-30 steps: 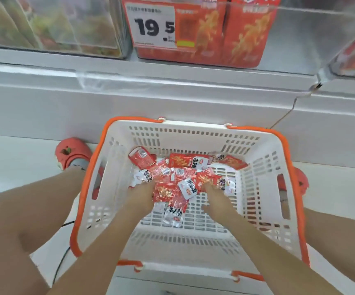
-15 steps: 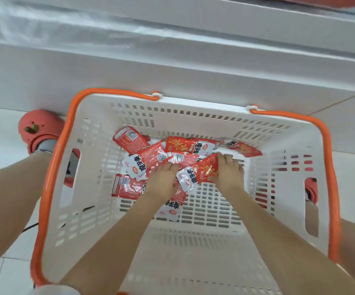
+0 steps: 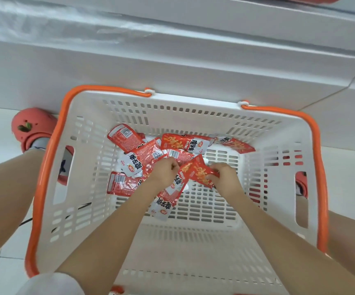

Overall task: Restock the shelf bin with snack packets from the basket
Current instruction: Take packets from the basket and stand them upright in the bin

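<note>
Snack packets (image 3: 151, 158) strewn red and white over the floor of the white basket (image 3: 193, 107), bunched toward the far-left part, none yet in the shelf bin, which sits out of view. At far left, one packet face-down with barcode up (image 3: 122, 135), another flat near the left wall (image 3: 119, 184): best gathered later, after the loose middle heap. Left hand (image 3: 164, 170) deep in the pile, fingers curled down round packets beneath the palm, though how many cannot be told. Worth closing firmly round the crinkly edges, since slick foil slides. Between the hands, a long packet (image 3: 166, 206) trailing toward the near side, probably caught in the left grip. Right hand (image 3: 225, 177) pinching an orange-printed packet (image 3: 200, 173) by its edge, thumb and fingertips bent. Better to sweep both hands together, stack packets flat, then lift straight up clear of the orange rim handles (image 3: 319, 177). Farther right, two packets (image 3: 234, 143) against the back wall left for another pass.
</note>
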Tool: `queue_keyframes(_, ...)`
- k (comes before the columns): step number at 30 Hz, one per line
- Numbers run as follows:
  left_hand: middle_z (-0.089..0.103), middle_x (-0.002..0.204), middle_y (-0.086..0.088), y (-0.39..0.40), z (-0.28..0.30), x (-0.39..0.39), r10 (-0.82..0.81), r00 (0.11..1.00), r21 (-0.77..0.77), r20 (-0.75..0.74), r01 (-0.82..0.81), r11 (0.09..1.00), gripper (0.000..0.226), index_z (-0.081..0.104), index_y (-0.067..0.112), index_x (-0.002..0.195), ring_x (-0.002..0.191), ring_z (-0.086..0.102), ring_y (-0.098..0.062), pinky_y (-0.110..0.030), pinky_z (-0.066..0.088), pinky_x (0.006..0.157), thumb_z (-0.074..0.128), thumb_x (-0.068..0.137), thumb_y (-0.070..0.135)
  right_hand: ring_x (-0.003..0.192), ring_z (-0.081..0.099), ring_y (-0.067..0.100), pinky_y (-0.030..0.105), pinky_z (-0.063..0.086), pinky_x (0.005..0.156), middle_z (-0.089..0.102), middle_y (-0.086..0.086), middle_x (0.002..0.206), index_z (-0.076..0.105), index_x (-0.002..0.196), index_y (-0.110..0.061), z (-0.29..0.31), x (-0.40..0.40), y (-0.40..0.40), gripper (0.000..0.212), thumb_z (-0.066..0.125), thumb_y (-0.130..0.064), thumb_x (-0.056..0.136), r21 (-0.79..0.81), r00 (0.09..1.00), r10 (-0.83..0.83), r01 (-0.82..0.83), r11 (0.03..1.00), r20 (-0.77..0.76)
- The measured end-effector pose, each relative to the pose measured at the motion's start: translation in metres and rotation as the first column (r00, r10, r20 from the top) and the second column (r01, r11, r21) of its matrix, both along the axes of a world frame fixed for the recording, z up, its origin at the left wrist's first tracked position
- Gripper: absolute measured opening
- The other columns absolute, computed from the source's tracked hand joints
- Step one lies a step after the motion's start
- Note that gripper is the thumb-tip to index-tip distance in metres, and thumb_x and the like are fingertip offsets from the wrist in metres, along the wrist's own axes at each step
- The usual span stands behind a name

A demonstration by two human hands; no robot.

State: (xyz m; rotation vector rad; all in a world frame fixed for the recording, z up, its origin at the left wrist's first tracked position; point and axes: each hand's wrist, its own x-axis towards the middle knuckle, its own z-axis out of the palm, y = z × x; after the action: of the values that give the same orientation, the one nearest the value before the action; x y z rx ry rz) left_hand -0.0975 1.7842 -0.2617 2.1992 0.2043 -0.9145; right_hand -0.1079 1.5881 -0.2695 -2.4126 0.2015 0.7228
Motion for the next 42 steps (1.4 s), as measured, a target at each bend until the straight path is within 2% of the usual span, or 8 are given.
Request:
queue_keyframes(7, 0.045, 0.065, 0.0, 0.009, 0.025, -0.007, 0.051, 0.998, -0.024, 0.027, -0.05, 0.998, 0.013, 0.043, 0.009, 0.094, 0.054, 0.04, -0.013, -0.022, 0.028, 0.046, 0.034, 0.103, 0.013, 0.075, 0.063, 0.016, 0.024, 0.05, 0.061, 0.067, 0.005, 0.09, 0.066, 0.103, -0.009, 0.04, -0.003, -0.004, 0.012, 0.062, -0.015, 0.093, 0.431, 0.78, -0.49, 0.624, 0.652, -0.389)
queue_keyframes(17, 0.059, 0.11, -0.013, 0.018, 0.157, 0.01, 0.132, 0.991, -0.306, -0.002, -0.126, 0.944, 0.02, 0.058, 0.017, 0.103, 0.091, 0.057, -0.013, -0.038, 0.045, 0.087, 0.047, 0.099, 0.033, 0.083, 0.064, 0.015, 0.031, 0.057, 0.067, 0.068, 0.004, 0.092, 0.062, 0.101, -0.012, 0.152, 0.012, 0.007, 0.008, 0.06, -0.013, 0.093, 0.651, 0.781, -0.441, 0.618, 0.441, -0.443)
queue_keyframes(22, 0.069, 0.108, -0.011, 0.011, 0.215, -0.004, 0.322, 0.91, -0.668, -0.259, -0.41, 0.621, 0.023, 0.057, 0.02, 0.117, 0.09, 0.068, -0.024, -0.041, 0.056, 0.077, 0.043, 0.101, 0.028, 0.078, 0.065, 0.017, 0.035, 0.057, 0.068, 0.069, 0.007, 0.09, 0.057, 0.103, -0.014, 0.205, 0.001, 0.023, 0.019, 0.065, -0.005, 0.088, 0.74, 0.698, -0.545, 0.644, 0.193, -0.466)
queue_keyframes(27, 0.068, 0.11, -0.01, 0.003, 0.246, -0.03, 0.29, 0.93, -0.782, -0.227, -0.351, 0.515, 0.035, 0.057, 0.023, 0.123, 0.091, 0.068, -0.025, -0.047, 0.057, 0.077, 0.056, 0.092, 0.006, 0.08, 0.065, 0.02, 0.038, 0.059, 0.069, 0.062, 0.016, 0.102, 0.042, 0.101, -0.013, 0.25, -0.026, 0.037, 0.034, 0.07, -0.004, 0.084, 0.767, 0.725, -0.629, 0.563, 0.308, -0.28)
queue_keyframes(29, 0.066, 0.115, -0.01, 0.008, 0.251, -0.037, 0.265, 0.953, -0.767, -0.15, -0.281, 0.577, 0.04, 0.058, 0.024, 0.123, 0.093, 0.066, -0.024, -0.048, 0.052, 0.085, 0.054, 0.092, -0.002, 0.094, 0.062, 0.022, 0.038, 0.057, 0.076, 0.053, 0.014, 0.117, 0.037, 0.106, -0.016, 0.262, -0.032, 0.029, 0.05, 0.078, -0.008, 0.078, 0.67, 0.769, -0.634, 0.429, 0.606, 0.081)
queue_keyframes(32, 0.06, 0.126, -0.003, 0.014, 0.265, -0.046, 0.115, 0.989, -0.628, 0.091, -0.033, 0.777, 0.039, 0.063, 0.032, 0.117, 0.099, 0.066, -0.019, -0.033, 0.055, 0.084, 0.056, 0.092, 0.002, 0.131, 0.034, 0.024, 0.04, 0.031, 0.107, 0.035, 0.003, 0.144, 0.038, 0.133, -0.023, 0.28, -0.031, 0.003, 0.081, 0.085, -0.03, 0.067, -0.083, 0.705, 0.115, -0.079, 0.993, 0.7)
queue_keyframes(35, 0.055, 0.131, 0.01, 0.014, 0.277, -0.05, -0.031, 0.96, -0.421, 0.279, 0.151, 0.894, 0.035, 0.063, 0.038, 0.116, 0.108, 0.061, -0.01, -0.024, 0.051, 0.089, 0.063, 0.09, 0.013, 0.12, 0.049, 0.018, 0.035, 0.037, 0.099, 0.054, -0.007, 0.131, 0.05, 0.13, -0.033, 0.305, -0.027, -0.002, 0.059, 0.074, -0.042, 0.077, -0.362, 0.695, 0.59, -0.47, 0.805, 0.411)
queue_keyframes(42, 0.071, 0.097, 0.001, 0.02, 0.295, -0.039, 0.15, 0.935, -0.476, 0.32, 0.022, 0.879, 0.032, 0.06, 0.023, 0.108, 0.085, 0.07, -0.015, -0.025, 0.056, 0.07, 0.074, 0.081, 0.012, 0.082, 0.066, 0.017, 0.022, 0.05, 0.068, 0.068, 0.004, 0.089, 0.063, 0.094, -0.012, 0.315, -0.019, 0.001, 0.015, 0.071, -0.02, 0.085, 0.118, 0.882, 0.314, -0.375, 0.92, 0.351)
